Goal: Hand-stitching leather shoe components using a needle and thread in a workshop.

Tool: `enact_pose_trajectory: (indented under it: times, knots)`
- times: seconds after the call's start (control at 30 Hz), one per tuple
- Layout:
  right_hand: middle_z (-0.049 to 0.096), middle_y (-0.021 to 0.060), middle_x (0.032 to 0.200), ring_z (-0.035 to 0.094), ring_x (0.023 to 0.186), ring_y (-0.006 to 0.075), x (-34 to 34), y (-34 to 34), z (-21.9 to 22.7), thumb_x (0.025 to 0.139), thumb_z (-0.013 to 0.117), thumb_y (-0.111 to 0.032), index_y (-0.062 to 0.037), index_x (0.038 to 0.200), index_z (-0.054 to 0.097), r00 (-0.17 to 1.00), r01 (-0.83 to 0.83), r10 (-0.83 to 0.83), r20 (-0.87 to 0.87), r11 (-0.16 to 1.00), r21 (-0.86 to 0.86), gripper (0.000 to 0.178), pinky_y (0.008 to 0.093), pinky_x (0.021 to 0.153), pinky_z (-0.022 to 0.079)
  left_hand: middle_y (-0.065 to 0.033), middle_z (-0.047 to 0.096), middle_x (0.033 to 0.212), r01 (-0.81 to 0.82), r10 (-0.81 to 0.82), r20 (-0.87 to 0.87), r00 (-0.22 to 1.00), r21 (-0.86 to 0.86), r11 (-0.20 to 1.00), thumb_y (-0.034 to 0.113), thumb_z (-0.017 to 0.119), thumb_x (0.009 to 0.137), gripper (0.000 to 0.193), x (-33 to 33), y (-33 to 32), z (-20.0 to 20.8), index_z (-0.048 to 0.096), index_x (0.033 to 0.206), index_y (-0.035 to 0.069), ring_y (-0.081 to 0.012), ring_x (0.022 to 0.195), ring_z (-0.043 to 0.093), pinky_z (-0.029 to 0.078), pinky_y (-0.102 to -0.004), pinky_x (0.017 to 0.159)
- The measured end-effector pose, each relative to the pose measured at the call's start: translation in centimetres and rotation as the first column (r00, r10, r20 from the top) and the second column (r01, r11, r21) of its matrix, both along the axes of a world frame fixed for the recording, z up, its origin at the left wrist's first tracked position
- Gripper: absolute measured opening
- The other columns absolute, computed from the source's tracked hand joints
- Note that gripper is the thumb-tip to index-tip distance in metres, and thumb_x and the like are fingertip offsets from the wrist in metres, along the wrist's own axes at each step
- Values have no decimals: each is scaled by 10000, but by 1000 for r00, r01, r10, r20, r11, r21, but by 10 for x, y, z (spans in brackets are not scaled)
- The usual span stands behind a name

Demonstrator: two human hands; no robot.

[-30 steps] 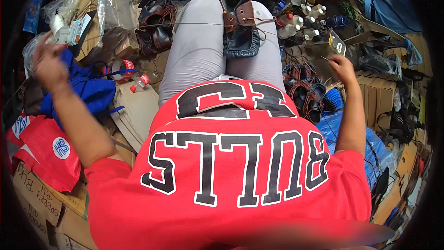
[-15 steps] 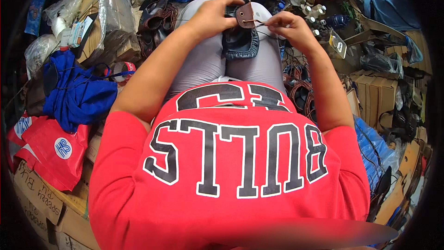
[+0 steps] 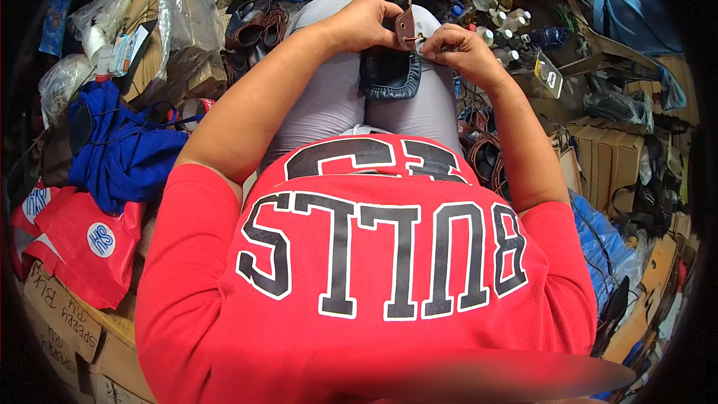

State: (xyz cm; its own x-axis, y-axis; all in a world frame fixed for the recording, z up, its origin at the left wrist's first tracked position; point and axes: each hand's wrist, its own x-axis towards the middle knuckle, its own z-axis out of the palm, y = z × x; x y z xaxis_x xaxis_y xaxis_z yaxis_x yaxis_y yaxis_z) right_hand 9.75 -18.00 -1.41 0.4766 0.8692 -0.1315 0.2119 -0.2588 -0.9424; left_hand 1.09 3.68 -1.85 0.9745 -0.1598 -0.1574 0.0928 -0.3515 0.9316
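Densely cluttered all round, the site shows a grey-trousered lap (image 3: 321,93) at twelve o'clock serving as work surface, with cardboard boxes (image 3: 607,153) at three, heaped blue cloth (image 3: 127,153) at nine and plastic bottles (image 3: 512,22) between one and two. On the lap sits a dark shoe (image 3: 390,80) with brown trim; the left hand (image 3: 366,24) grips its nine o'clock side, while the right hand (image 3: 458,52), fingertips pinched narrow, holds its lace (image 3: 413,39) at three.

And there sat the shoe (image 3: 389,71), right on the knees (image 3: 314,12), left fingers (image 3: 384,9) at its left, right fingers (image 3: 441,39) at its right! Out left lay bundled cloth (image 3: 123,153), a bag (image 3: 86,258) just this side, a cardboard box (image 3: 60,307) nearer again. Over right, bottles (image 3: 516,22) clustered ahead, cartons (image 3: 609,153) lay nearer, plastic sheeting (image 3: 594,236) nearer yet.
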Motion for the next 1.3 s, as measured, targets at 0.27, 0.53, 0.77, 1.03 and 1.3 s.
enact_pose_trajectory:
  times: [0.27, 0.53, 0.77, 1.03, 1.3]
  knots:
    - [576, 20, 847, 579, 786, 113, -20, -10, -4, 721, 649, 49, -87, 899, 696, 965, 78, -92, 245, 995, 69, 229, 240, 723, 466, -69, 609, 944, 123, -123, 47, 991, 17, 992, 165, 727, 724, 304, -4, 9, 5, 683, 1002, 50, -178, 892, 577, 433, -283, 817]
    - [582, 82, 839, 596, 798, 258, -41, -7, 25, 681, 631, 24, -115, 944, 686, 754, 28, 12, 656, 998, -50, 303, 333, 725, 473, -40, 503, 918, 257, -255, -37, 966, 117, 959, 57, 640, 788, 254, -4, 7, 14, 672, 1039, 48, -175, 909, 522, 387, -263, 851]
    - [564, 82, 864, 568, 878, 250, -50, 28, 64, 754, 528, -70, -80, 802, 654, 327, -99, 462, 824, 884, -456, 136, 365, 783, 423, -58, 515, 902, 311, -338, 52, 940, 280, 908, 27, 669, 725, 206, 4, 9, 9, 662, 931, 15, -173, 903, 532, 403, -275, 833]
    - [584, 114, 867, 583, 813, 299, -33, 31, 39, 752, 580, -26, -52, 819, 655, 582, -86, 320, 748, 939, -334, 103, 364, 716, 465, -97, 649, 745, 159, -197, 82, 977, 337, 928, 63, 721, 622, 240, 22, 10, 5, 645, 846, 24, -185, 693, 604, 471, -304, 653]
    - [630, 66, 788, 620, 728, 177, -35, 13, 17, 748, 676, -70, -54, 829, 678, 930, 99, -75, 360, 994, -47, 82, 288, 658, 493, -122, 605, 948, -379, 135, 468, 873, 478, 792, 146, 686, 725, 298, -27, -10, 6, 613, 1004, 74, -316, 851, 590, 481, -365, 755]
